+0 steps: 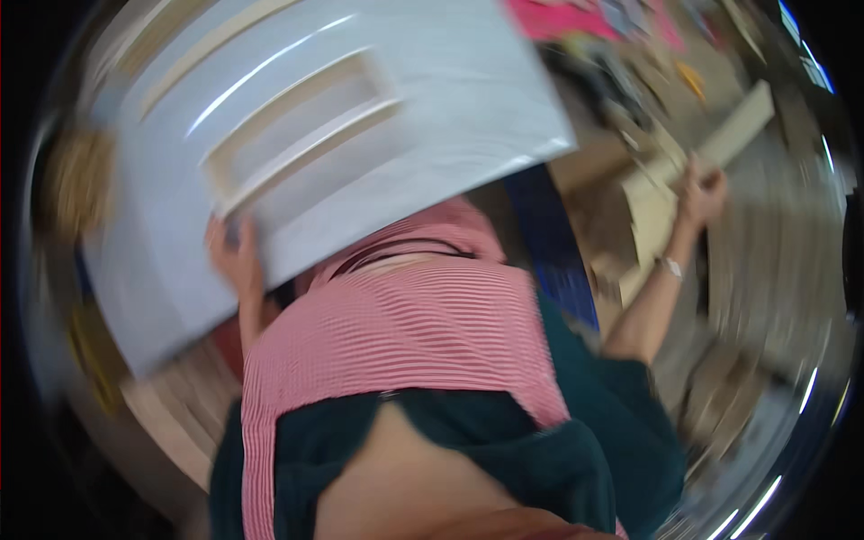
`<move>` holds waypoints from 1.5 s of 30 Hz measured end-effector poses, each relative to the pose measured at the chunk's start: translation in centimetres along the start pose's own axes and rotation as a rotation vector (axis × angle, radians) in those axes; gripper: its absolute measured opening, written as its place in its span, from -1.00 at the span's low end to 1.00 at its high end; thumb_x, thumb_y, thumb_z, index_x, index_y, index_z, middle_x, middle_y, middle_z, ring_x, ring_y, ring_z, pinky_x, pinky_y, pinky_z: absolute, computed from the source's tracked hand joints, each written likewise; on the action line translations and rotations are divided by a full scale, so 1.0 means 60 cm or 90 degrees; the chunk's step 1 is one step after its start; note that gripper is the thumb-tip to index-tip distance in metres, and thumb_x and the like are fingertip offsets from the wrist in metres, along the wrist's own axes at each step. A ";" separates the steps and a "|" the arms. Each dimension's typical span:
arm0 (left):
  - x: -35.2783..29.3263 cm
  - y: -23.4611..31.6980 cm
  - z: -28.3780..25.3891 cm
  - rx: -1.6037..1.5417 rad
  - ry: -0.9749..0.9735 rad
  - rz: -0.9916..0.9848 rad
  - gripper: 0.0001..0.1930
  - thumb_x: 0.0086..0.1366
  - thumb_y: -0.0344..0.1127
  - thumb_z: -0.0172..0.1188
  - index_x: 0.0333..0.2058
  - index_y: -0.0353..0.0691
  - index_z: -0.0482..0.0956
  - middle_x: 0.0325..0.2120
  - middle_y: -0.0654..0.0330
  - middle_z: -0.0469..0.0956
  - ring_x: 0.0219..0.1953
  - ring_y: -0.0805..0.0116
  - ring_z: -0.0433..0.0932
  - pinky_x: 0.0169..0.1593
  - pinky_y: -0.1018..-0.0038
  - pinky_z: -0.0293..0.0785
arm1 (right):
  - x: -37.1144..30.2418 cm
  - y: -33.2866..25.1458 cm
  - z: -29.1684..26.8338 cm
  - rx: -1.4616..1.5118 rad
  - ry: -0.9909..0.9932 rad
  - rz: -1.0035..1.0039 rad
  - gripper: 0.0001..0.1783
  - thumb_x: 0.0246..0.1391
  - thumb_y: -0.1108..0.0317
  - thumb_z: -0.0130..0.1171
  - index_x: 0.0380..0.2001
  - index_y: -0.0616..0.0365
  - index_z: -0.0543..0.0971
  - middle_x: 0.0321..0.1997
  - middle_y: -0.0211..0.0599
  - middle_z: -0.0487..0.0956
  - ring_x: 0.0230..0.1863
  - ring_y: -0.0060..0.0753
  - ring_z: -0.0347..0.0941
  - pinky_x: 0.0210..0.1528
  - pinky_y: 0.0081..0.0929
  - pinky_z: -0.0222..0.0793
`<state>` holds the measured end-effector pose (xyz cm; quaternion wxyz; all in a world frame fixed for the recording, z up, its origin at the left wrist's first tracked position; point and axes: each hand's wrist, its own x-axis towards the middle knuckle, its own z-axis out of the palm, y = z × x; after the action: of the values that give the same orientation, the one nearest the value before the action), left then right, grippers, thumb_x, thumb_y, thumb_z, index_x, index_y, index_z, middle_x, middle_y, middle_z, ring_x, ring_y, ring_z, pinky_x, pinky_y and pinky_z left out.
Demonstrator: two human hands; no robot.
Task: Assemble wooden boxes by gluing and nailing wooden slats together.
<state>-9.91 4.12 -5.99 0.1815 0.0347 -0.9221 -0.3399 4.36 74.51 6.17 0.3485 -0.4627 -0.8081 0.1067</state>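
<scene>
On a glossy white tabletop lies a shallow rectangular piece with pale tan raised edges, like an open frame or box part. My left hand is at its near left corner, thumb and fingers apart; whether they touch the edge is unclear. Out to the right, away from the table, my right hand has its fingers curled closed beside a pale cardboard strip. Blur hides what, if anything, is in those fingers.
Another tan-edged piece lies farther back on the table. Pale cardboard pieces and a dark blue panel are to the right. Bright pink material sits at the far right, and a blurred brown bundle is at the left.
</scene>
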 end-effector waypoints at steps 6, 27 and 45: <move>0.012 0.051 -0.013 -0.073 0.043 0.021 -0.62 0.14 -0.27 0.38 -0.07 -0.30 0.66 -0.06 0.07 0.63 0.00 0.13 0.53 0.13 0.31 0.40 | -0.176 -0.398 0.074 0.325 -0.478 -0.678 -0.10 -0.29 0.50 0.45 0.26 0.20 0.41 0.21 -0.12 0.50 0.17 -0.13 0.44 0.25 -0.29 0.34; 0.031 0.111 -0.048 0.014 0.081 0.035 -0.77 0.11 -0.24 0.41 -0.30 -0.24 0.77 -0.39 0.23 0.74 -0.38 0.28 0.59 -0.23 0.43 0.50 | -0.320 -0.615 0.194 0.256 -0.594 -1.056 -0.07 -0.28 0.28 0.49 0.28 0.07 0.40 0.29 -0.24 0.48 0.27 -0.11 0.40 0.38 -0.30 0.27; 0.037 0.116 -0.056 0.077 0.037 0.101 -0.82 0.16 -0.28 0.38 -0.33 -0.27 0.76 -0.42 0.21 0.72 -0.39 0.28 0.59 -0.24 0.43 0.47 | -0.325 -0.604 0.239 0.159 -0.471 -1.167 -0.15 -0.13 0.33 0.47 0.29 -0.02 0.38 0.30 -0.26 0.47 0.27 -0.13 0.40 0.38 -0.28 0.32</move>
<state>-10.38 6.94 1.52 0.2323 -0.0174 -0.9351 -0.2670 -23.11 40.71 4.51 0.0684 0.4427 -0.8939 0.0178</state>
